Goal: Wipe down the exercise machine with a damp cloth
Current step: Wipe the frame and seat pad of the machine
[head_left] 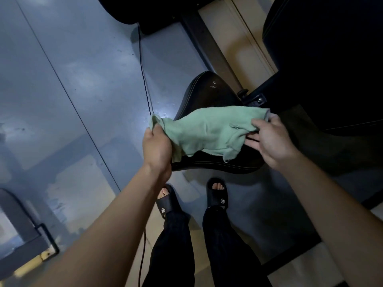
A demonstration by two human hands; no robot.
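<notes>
Floor (62, 90): grey-blue, glossy, with a thin dark cable (143, 75) running far to near
Machine frame (209, 38): dark bar, far side, leading toward the seat
Seat (207, 88): black padded saddle, centre, wet sheen on its far end
Cloth (207, 129): green, spread over the near part of the seat, stretched between both hands
Left hand (156, 146): fingers clamped on the cloth's left end
Right hand (269, 139): thumb and fingers pinching the cloth's right edge
Sandals (216, 193): black, near the seat
</notes>
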